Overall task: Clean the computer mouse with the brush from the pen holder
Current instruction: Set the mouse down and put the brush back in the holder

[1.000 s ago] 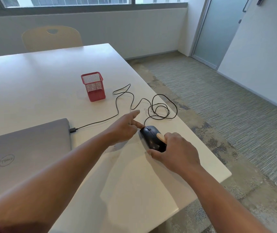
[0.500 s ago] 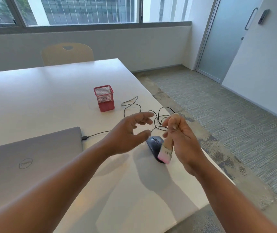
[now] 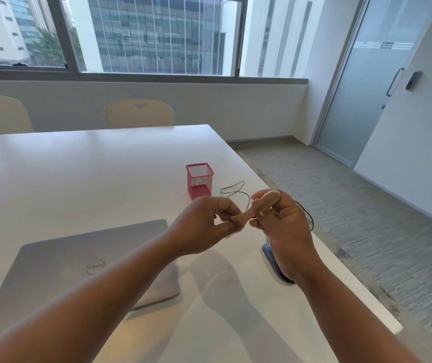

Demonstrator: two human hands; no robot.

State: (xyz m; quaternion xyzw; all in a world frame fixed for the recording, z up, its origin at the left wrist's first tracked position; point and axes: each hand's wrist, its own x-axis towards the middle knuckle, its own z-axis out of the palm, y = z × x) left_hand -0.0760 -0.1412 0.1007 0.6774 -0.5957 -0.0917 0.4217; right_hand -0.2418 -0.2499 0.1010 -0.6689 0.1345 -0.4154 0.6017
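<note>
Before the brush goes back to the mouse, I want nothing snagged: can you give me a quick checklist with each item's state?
1. Brush held: ok, right hand grips the wooden handle and left hand pinches the other end.
2. Bristles clean and free: cannot tell, left fingers cover them.
3. Mouse on the table: ok, though mostly hidden under the right wrist.
4. Cable clear of the hands: cannot tell, it runs behind the right hand.
5. Pen holder upright and out of the way: ok.
</note>
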